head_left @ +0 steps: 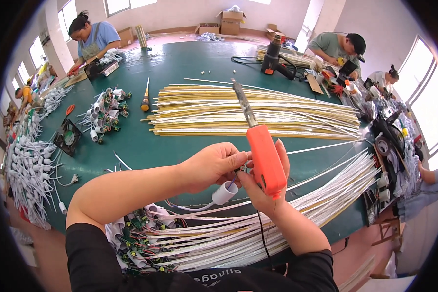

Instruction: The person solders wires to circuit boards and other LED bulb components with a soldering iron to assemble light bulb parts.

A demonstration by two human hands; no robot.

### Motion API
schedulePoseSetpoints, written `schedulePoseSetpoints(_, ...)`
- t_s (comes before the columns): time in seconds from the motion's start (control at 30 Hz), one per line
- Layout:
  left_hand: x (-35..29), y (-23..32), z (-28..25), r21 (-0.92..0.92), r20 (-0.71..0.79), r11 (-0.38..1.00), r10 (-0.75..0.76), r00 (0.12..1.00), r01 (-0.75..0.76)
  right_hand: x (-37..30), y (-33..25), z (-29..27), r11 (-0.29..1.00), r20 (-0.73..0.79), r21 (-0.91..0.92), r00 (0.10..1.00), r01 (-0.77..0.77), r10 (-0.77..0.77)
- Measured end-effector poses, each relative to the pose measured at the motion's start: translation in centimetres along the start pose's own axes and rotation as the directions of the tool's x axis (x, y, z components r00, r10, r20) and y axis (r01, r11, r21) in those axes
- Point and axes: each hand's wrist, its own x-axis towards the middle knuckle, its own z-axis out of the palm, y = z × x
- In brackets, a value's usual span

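Note:
My right hand holds a red-handled soldering iron, its metal barrel tilted up and away over the far strips. My left hand is closed in a pinch on thin wires, meeting the thumb of my right hand. A small part between the fingertips is mostly hidden. Just below the hands hangs a white plastic end cap, with a purple wire running up from it to my fingers and a white cable trailing left. Under my forearms lies a bundle of white LED strips, with green circuit boards and white caps at its left end.
On the green table lie another strip bundle, a screwdriver, a heat gun, a small fan and a pile of caps with boards. White cables heap up at left. Several people work around the table.

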Motion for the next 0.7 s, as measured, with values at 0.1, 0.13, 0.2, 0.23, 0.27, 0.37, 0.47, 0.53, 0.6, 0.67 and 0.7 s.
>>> schedulePoseSetpoints(0.1, -0.3, 0.4, 0.3, -0.028, 0.033, 1.0, -0.005, 0.999, 0.006, 0.1, 0.2, -0.1, 0.997, -0.01, 0.076, 1.0, 0.025, -0.024)
schedulePoseSetpoints(0.13, -0.5, 0.5, 0.5, -0.037, 0.035, 0.999, -0.011, 0.999, 0.013, 0.3, 0.0, -0.4, 0.997, 0.031, 0.052, 0.998, 0.048, -0.05)
schedulePoseSetpoints(0.2, -0.5, 0.5, 0.6, -0.024, 0.048, 1.0, -0.014, 0.999, 0.015, -0.2, 0.1, -0.7, 0.997, 0.075, 0.022, 0.995, 0.071, -0.073)
schedulePoseSetpoints(0.23, -0.5, 0.4, 0.5, -0.007, 0.056, 1.0, -0.016, 0.998, 0.016, -1.1, 0.7, -0.3, 0.997, 0.028, 0.047, 0.998, -0.057, 0.056)
schedulePoseSetpoints(0.27, -0.5, 0.2, 0.4, -0.012, 0.064, 1.0, -0.011, 0.998, 0.012, -1.7, 1.1, -0.3, 0.98, -0.016, 0.076, 0.983, -0.182, 0.184)
schedulePoseSetpoints(0.37, -0.8, -0.1, 0.3, -0.069, 0.078, 0.997, -0.023, 0.997, 0.029, -0.9, 0.1, -0.8, 0.977, 0.017, 0.018, 0.978, -0.21, 0.21)
schedulePoseSetpoints(0.47, -1.0, 0.1, 0.3, -0.093, 0.09, 0.996, 0.014, 0.996, -0.006, 0.6, -0.9, -1.7, 0.977, 0.091, -0.134, 0.98, -0.165, 0.178)
schedulePoseSetpoints(0.53, -1.4, 0.6, 0.4, -0.026, 0.143, 0.998, -0.048, 0.988, 0.053, 1.1, -2.1, -0.9, 0.887, -0.044, 0.325, 0.931, -0.328, 0.361)
schedulePoseSetpoints(0.6, -1.6, 0.8, 0.7, -0.017, 0.135, 0.999, -0.048, 0.99, 0.051, 1.3, -2.7, -0.8, 0.826, -0.087, 0.406, 0.883, -0.391, 0.461)
schedulePoseSetpoints(0.67, -1.7, 1.3, 1.0, -0.009, 0.129, 0.999, -0.046, 0.991, 0.047, 1.8, -2.4, -0.9, 0.701, -0.081, 0.59, 0.834, -0.402, 0.546)
schedulePoseSetpoints(0.7, -1.7, 1.6, 1.2, 0.064, 0.078, 0.997, -0.052, 0.996, 0.047, 1.9, -2.1, -1.1, 0.691, -0.067, 0.583, 0.823, -0.426, 0.564)
